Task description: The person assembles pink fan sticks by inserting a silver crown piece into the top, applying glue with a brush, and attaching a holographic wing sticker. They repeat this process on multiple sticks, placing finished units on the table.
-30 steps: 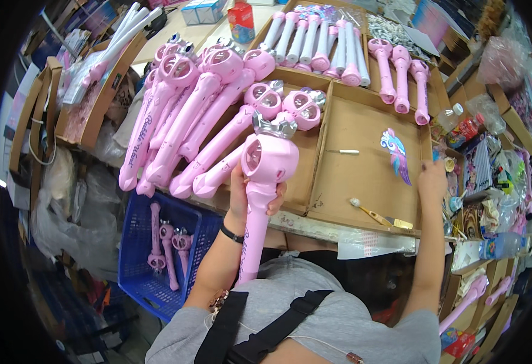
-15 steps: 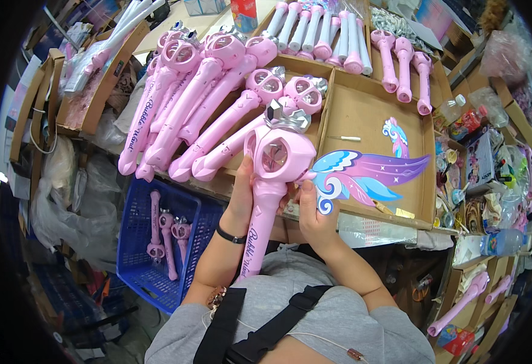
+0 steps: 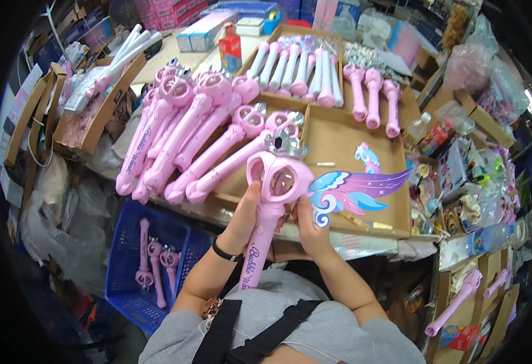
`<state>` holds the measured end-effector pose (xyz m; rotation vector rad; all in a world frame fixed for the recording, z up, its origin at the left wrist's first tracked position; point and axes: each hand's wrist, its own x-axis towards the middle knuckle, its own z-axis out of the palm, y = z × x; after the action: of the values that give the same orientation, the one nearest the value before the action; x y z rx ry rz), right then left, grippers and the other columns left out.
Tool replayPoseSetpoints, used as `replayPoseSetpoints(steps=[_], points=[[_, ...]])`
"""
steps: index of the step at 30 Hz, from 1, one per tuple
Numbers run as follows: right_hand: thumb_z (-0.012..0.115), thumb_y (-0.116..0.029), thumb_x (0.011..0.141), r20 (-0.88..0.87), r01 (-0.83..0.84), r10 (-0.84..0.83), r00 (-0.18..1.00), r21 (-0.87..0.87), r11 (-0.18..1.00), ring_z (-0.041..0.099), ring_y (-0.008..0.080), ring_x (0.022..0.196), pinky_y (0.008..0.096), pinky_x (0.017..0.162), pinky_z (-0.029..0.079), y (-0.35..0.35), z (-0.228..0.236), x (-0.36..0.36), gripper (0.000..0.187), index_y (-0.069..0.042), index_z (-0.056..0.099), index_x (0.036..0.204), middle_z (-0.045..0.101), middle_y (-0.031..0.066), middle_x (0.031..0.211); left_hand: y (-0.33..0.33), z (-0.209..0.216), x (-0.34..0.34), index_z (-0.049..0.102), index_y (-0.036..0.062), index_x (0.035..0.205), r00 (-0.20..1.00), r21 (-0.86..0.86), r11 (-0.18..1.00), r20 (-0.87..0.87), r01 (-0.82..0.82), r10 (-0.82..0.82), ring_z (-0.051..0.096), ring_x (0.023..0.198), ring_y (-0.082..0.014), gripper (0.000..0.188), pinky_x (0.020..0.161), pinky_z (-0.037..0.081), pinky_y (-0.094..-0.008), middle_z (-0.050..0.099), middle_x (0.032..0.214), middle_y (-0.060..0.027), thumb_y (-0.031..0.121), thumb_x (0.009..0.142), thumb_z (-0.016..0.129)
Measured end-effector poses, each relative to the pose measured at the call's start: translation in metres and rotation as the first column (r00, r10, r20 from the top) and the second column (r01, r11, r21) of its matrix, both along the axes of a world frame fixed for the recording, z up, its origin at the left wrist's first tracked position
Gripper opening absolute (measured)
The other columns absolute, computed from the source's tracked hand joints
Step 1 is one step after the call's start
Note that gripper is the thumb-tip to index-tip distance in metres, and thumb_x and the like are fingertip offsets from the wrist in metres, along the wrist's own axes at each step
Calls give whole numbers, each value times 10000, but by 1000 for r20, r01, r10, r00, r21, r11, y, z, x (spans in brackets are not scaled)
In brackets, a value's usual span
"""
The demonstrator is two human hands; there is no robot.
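Left grip [image 3: 246,213] held pink wand [image 3: 270,213]; right grip [image 3: 312,229] pinched wing [image 3: 363,187] at wand's three o'clock. Steady, square alignment seemed advisable.

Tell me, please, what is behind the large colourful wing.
Behind the large wing is the cardboard tray, with a thin tan handle showing below the wing's edge. Whatever lies directly behind the wing is covered and cannot be seen.

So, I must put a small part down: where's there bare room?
Bare cardboard shows in the right-hand tray, between the white stick and far edge; the held wing hides some nearer cardboard. Pale tabletop shows between the blue box and piled pink wands. Crowded: that pile; bottles and bags at right.
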<state>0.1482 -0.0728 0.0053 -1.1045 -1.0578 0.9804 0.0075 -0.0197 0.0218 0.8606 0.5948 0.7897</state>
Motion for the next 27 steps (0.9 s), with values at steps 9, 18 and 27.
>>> replayPoseSetpoints(steps=[9, 18, 27], points=[[427, -372, 952, -293, 116, -104, 950, 22, 993, 442, 58, 554, 194, 469, 328, 9, -23, 2, 294, -99, 507, 878, 502, -3, 702, 15, -12, 4, 119, 28, 1414, 995, 413, 905, 55, -101, 86, 353, 1212, -167, 980, 1021, 284, -314, 348, 1329, -97, 513, 762, 666], [323, -390, 971, -664, -156, -10, 748, -190, 969, 482, 100, 516, 245, 467, 382, 19, -3, 61, 418, -49, 530, 1095, 576, 35, 768, 53, 11, -2, 338, 51, 1234, 986, 236, 960, 104, -153, 131, 594, 630, -144, 833, 504, 502, -250, 589, 888, -110, 605, 696, 650], [706, -174, 714, 111, -129, 172, 979, -316, 940, 573, 131, 710, 290, 646, 476, -17, -58, -12, 435, -18, 489, 1057, 592, 61, 802, 40, 3, 35, 412, 12, 1196, 998, 293, 954, 53, -59, 46, 594, 813, -168, 585, 713, 487, -301, 591, 976, -97, 288, 773, 707]])
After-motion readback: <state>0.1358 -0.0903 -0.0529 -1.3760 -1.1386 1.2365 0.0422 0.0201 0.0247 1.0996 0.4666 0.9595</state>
